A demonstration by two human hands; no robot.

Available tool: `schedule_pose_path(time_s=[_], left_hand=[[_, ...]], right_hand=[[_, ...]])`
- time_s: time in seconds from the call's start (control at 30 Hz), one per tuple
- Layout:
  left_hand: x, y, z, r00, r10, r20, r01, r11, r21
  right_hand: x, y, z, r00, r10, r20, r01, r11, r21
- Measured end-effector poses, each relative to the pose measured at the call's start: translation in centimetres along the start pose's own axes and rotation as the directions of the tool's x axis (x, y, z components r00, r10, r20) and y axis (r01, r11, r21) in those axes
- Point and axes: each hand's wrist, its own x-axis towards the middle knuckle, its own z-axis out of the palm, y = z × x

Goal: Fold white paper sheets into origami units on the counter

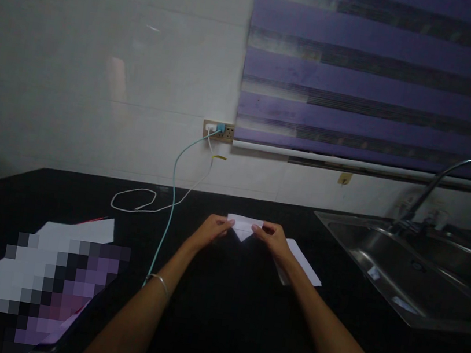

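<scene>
A small folded piece of white paper (245,222) is stretched between my two hands above the black countertop. Its upper part is a flat band, and a pointed flap hangs down in the middle. My left hand (214,229) pinches its left end, thumb on the near face. At the right end, my right hand (273,239) pinches it the same way. Fingers behind the paper are partly hidden. Beside my right forearm lies another white sheet of paper (304,262), partly covered by the arm.
White papers (92,230) lie at the left, partly pixelated. A teal cable (172,191) and a white cable (132,210) run from the wall socket (227,134) onto the countertop (214,325). A steel sink (364,259) with a curved faucet (431,186) is on the right.
</scene>
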Motion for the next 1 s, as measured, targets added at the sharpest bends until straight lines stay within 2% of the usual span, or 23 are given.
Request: schedule_pose_path(time_s=[0.13,0.27,0.37,0.6,0.73,0.83,0.93,1.0], left_hand=[[0.4,-0.2,0.2,0.997,-0.058,-0.042,0.054,0.996,-0.072],[0.5,-0.1,0.6,0.995,-0.100,0.030,0.104,0.967,-0.234],[0.3,0.2,0.9,0.992,-0.120,0.032,0.123,0.930,-0.346],[-0.3,1.0,1.3,0.996,-0.085,0.008,0.082,0.928,-0.365],[0.0,0.4,1.5,0.996,-0.060,-0.069,0.029,0.921,-0.389],[0.7,-0.5,1.9,0.989,-0.091,-0.119,0.034,0.910,-0.413],[1.0,-0.8,2.2,0.975,-0.133,-0.176,0.044,0.898,-0.438],[0.9,-0.6,2.2,0.974,-0.162,-0.158,0.076,0.890,-0.449]], right_hand=[[0.4,0.4,0.0,0.997,-0.071,-0.034,0.068,0.995,-0.079],[0.2,0.3,0.2,0.999,-0.035,-0.039,0.034,0.999,-0.017],[0.0,0.1,0.4,1.000,-0.004,-0.031,0.005,1.000,0.013],[-0.1,-0.2,0.9,0.991,0.136,0.010,-0.135,0.963,0.232],[-0.2,-0.5,0.8,0.993,0.106,0.052,-0.117,0.942,0.316],[-0.2,-0.5,0.8,0.993,0.080,0.087,-0.106,0.926,0.363],[-0.2,-0.4,1.2,0.997,0.060,0.051,-0.074,0.934,0.351],[-0.3,-0.3,1.4,0.998,0.059,0.023,-0.063,0.955,0.291]])
